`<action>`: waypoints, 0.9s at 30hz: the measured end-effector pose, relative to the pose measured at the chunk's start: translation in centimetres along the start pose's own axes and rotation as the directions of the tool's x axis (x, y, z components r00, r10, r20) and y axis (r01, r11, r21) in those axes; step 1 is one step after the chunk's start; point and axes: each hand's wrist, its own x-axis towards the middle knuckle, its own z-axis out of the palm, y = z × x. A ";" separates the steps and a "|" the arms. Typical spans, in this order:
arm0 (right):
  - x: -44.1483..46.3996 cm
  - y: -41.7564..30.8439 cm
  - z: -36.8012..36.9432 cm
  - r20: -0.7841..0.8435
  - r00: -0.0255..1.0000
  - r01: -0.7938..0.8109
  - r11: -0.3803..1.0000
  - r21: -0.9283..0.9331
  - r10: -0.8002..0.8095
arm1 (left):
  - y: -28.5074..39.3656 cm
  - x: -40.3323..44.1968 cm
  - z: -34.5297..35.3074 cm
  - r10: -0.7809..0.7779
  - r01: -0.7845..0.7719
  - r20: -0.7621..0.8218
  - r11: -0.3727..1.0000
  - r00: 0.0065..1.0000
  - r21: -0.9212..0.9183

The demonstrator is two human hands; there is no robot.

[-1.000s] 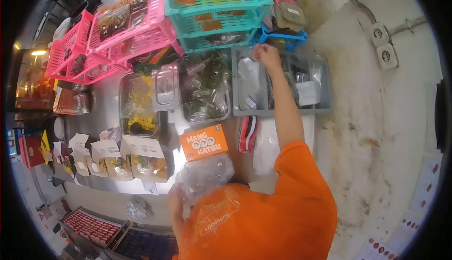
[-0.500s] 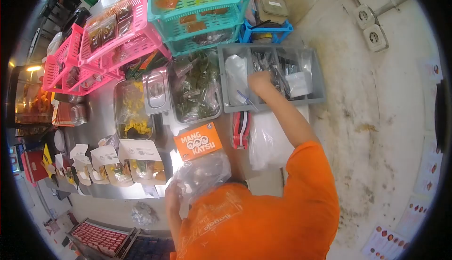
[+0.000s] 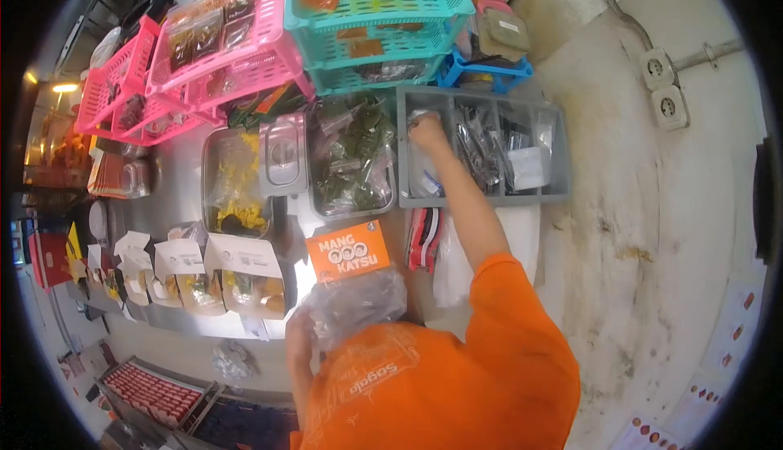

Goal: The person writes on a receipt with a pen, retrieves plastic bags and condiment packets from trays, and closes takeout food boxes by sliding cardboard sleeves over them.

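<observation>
My right hand (image 3: 427, 131) is down in the left compartment of a grey divided tray (image 3: 528, 200), its fingers closed over white packets (image 3: 425, 174); what they pinch is hidden. Black-wrapped cutlery (image 3: 479, 150) lies in the compartment beside it. My left hand (image 3: 300, 329) is at the left side of a clear plastic bag (image 3: 359, 305), its fingers bent against the plastic. The orange box (image 3: 349, 252) lettered "MANG KATSU" stands partly out of the bag's top.
Open white boxes (image 3: 245, 256) with food line the counter's front edge. Behind are a container of yellow food (image 3: 242, 215), a metal lid (image 3: 284, 156), bagged greens (image 3: 353, 156), pink baskets (image 3: 220, 52) and teal baskets (image 3: 379, 22). A red-striped bundle (image 3: 424, 238) lies before the tray.
My right hand has gone from the tray's back edge, through the divider by the cutlery, into the left compartment. My left hand stays at the bag. The view has shifted slightly.
</observation>
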 end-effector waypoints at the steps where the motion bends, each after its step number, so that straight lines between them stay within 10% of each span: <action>1: -0.8 -0.4 -0.9 0.060 0.998 0.025 0.997 0.078 -0.030 | 0.0 -0.1 -0.1 -0.011 0.011 0.010 1.000 1.000 -0.015; 11: -1.8 -3.0 -10.1 -0.185 0.968 0.177 0.983 0.043 -0.166 | -0.5 -0.1 -0.9 0.008 -0.007 0.054 1.000 0.999 -0.022; 17: -1.4 -2.2 -13.4 -0.065 0.979 0.204 0.949 0.243 -0.193 | -1.1 -0.3 -1.4 -0.002 0.002 0.013 1.000 1.000 0.023; 27: -2.5 -0.4 -5.6 0.213 0.912 0.353 0.935 0.027 -0.350 | -0.9 0.7 -1.0 0.149 -0.146 0.005 0.955 0.989 0.259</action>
